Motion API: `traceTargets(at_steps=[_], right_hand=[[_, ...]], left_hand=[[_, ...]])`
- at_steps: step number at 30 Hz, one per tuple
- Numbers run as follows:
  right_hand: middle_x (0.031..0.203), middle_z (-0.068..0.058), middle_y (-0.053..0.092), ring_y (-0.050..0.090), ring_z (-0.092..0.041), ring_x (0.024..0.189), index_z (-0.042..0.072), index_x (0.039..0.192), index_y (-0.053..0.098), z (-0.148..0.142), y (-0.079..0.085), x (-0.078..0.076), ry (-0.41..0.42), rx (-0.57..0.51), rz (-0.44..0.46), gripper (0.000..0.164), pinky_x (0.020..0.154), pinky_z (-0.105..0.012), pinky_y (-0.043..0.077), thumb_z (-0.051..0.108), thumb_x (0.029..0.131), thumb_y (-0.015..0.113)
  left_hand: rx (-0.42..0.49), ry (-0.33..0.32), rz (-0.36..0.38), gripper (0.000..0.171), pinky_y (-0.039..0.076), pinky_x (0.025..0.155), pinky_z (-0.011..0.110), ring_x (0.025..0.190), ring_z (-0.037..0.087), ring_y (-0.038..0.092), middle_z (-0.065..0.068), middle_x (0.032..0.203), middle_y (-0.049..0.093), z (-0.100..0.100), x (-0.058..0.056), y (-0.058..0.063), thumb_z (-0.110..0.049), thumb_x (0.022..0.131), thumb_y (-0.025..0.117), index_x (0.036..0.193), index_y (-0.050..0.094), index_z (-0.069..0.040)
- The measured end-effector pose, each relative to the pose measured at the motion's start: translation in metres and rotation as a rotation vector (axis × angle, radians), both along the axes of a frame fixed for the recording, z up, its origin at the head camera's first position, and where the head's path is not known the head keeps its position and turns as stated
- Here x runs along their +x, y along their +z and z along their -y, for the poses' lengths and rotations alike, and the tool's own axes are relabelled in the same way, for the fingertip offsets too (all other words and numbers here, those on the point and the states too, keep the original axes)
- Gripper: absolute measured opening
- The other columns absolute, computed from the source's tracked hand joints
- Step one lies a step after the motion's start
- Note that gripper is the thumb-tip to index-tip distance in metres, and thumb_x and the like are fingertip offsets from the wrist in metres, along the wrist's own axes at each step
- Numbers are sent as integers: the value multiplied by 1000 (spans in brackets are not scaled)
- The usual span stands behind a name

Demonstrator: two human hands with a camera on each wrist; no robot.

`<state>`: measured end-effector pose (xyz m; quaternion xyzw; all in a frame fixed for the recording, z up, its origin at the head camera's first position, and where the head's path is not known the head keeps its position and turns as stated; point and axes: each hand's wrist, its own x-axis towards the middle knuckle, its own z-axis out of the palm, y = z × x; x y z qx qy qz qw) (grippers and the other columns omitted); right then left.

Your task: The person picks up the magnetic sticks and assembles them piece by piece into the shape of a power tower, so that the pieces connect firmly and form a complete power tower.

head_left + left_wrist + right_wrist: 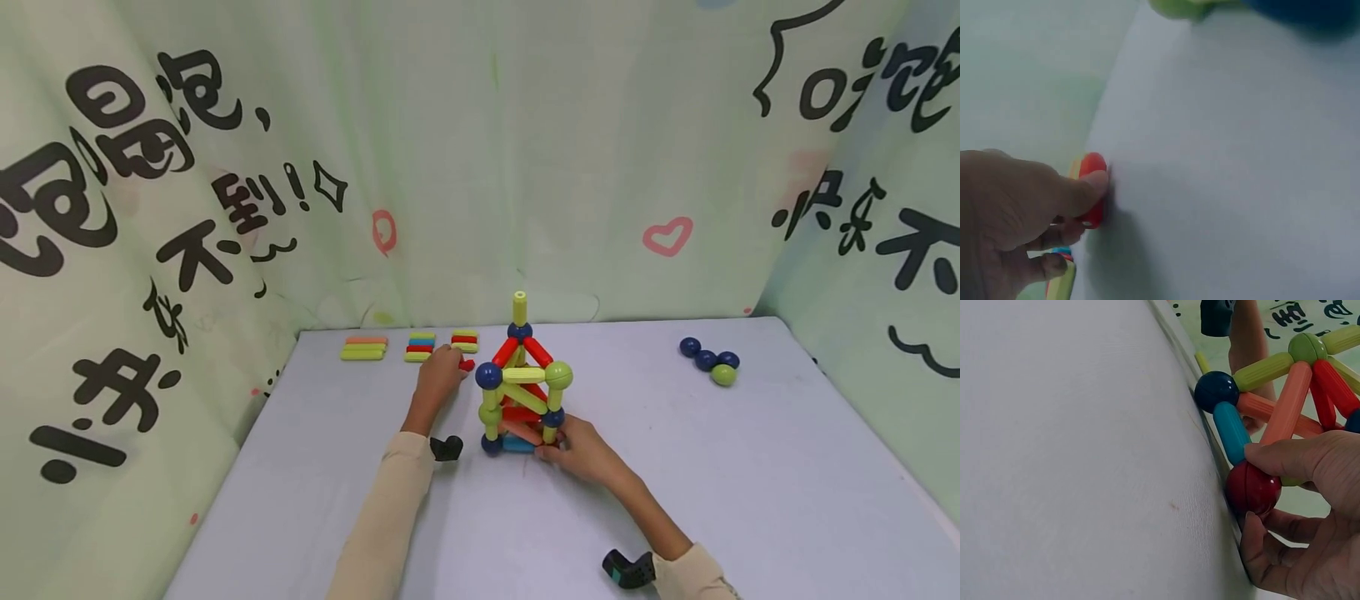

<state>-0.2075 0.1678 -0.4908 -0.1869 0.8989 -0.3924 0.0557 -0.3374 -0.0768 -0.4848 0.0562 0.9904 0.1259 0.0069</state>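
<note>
In the head view, the left grip [441, 372] covers most of a red rod [467, 365]; in the left wrist view, the thumb [1085, 192] hides the rod's middle. The dark red ball [1254, 487] in the right grip [588, 450] is hard to make out from the head. The left wrist view's top edge cuts off a green piece [1172, 7] and a blue piece [1310, 9], both blurred. The right wrist view's right edge trims the tower [1263, 372].

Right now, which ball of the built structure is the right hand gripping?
The red ball at the base of the structure; its other visible balls are dark blue or green.
</note>
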Motion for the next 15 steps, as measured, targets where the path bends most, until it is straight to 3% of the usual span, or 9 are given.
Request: traceTargets(at_steps=[3,5,8,12,15], right_hand=[[74,-2,46,45,-15,73,1,100,57,0,1,0,-9,4,5,27,59,-24,33,16,86,74],[74,-1,46,45,-15,73,1,99,56,0,1,1,-9,4,5,27,59,-24,34,16,86,74],[74,-1,46,46,-15,74,1,100,56,-1,1,2,-8,0,5,27,59,-24,34,16,86,73],[74,-1,46,46,-15,74,1,100,56,0,1,1,-7,-6,0,26,60,-24,34,16,86,73],[74,-2,45,46,-16,74,1,99,55,1,1,1,-5,-10,0,27,60,-24,33,16,87,73]], left_hand=[[152,25,38,27,54,82,34,90,21,57,10,98,63,3,5,4,-21,89,72,109,68,-4],[312,33,36,27,54,79,33,89,21,58,10,99,64,5,11,9,-21,90,71,111,66,-3],[578,-9,-9,28,55,73,30,86,22,62,12,100,67,8,21,21,-22,92,69,110,64,-2],[831,-73,-68,31,55,72,28,85,20,67,11,101,69,10,41,53,-28,92,68,113,63,-5],[964,-123,-126,33,56,78,29,90,20,68,9,105,69,5,60,81,-30,92,68,116,62,-8]])
